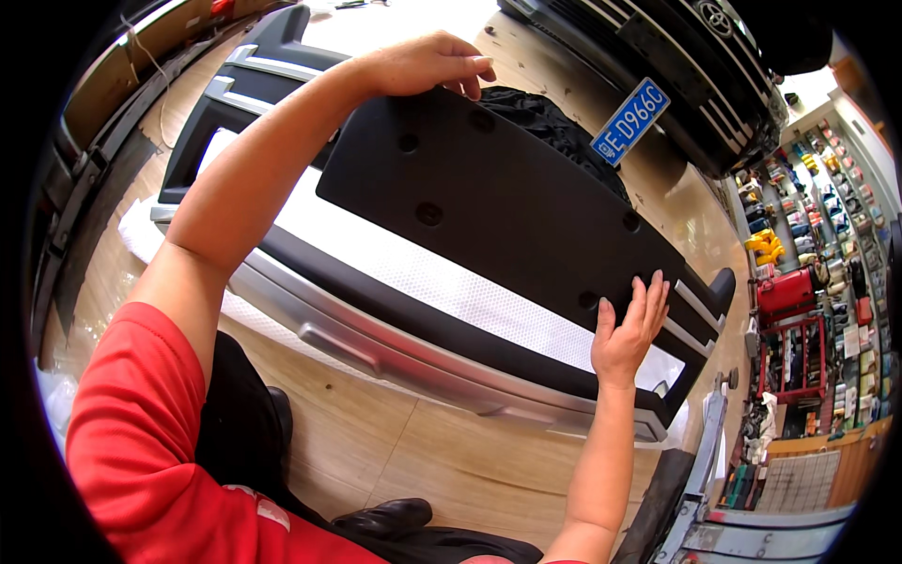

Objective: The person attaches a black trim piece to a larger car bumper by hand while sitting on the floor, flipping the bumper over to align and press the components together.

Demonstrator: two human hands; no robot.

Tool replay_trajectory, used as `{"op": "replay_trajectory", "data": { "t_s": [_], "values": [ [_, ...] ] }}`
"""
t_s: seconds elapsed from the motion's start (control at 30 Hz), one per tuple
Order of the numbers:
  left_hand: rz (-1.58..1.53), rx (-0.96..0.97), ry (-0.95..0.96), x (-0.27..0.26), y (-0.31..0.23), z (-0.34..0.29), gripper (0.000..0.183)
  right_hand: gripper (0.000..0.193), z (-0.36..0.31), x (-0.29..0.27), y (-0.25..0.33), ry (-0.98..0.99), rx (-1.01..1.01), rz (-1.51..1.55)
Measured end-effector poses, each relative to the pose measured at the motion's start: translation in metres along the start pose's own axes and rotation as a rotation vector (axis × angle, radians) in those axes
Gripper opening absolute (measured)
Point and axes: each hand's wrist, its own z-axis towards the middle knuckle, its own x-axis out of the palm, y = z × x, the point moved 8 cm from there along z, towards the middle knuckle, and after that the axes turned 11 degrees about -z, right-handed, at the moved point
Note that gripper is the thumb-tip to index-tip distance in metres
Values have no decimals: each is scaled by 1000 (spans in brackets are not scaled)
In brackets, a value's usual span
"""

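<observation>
A broad black panel [526, 197] with several round recessed holes lies across the middle, over a black-and-silver bumper-like frame [376, 352]. My left hand [423, 68] is at the panel's far left edge, its fingers bent down over that edge and closed on it; part of the grip is hidden. Toward the panel's right end, my right hand [629, 334] lies open, fingers stretched out against the black surface. White bubble wrap [432, 277] shows through the gap in the frame.
Beyond the panel stands a dark car [658, 56] with a blue licence plate [631, 120]; crumpled black material [540, 122] lies nearby. Metal lift arms flank the frame, one grey arm [700, 479] at lower right. Crowded shelves [827, 216] and a red toolbox [785, 293] stand right.
</observation>
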Motion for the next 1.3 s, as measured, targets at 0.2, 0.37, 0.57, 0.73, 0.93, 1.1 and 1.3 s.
{"op": "replay_trajectory", "data": {
  "t_s": [0.2,0.37,0.57,0.73,0.93,1.1,1.3],
  "values": [
    [18,13,4,0,-1,-1,50,59,1,0,0,2,3,0],
    [56,17,-21,0,-4,-2,48,60,1,0,-1,5,6,-1],
    [29,29,-18,-1,-1,-1,47,60,1,1,0,-6,-1,4],
    [26,14,-22,0,-1,-1,47,61,1,0,0,-3,0,-3],
    [51,15,-30,-2,-2,-1,47,70,0,-1,-2,-37,34,80],
    [60,4,-34,-2,2,1,46,70,-4,0,-6,-68,53,139],
    [53,13,-18,-3,5,2,46,65,-6,3,-9,-78,77,195]
  ]
}}
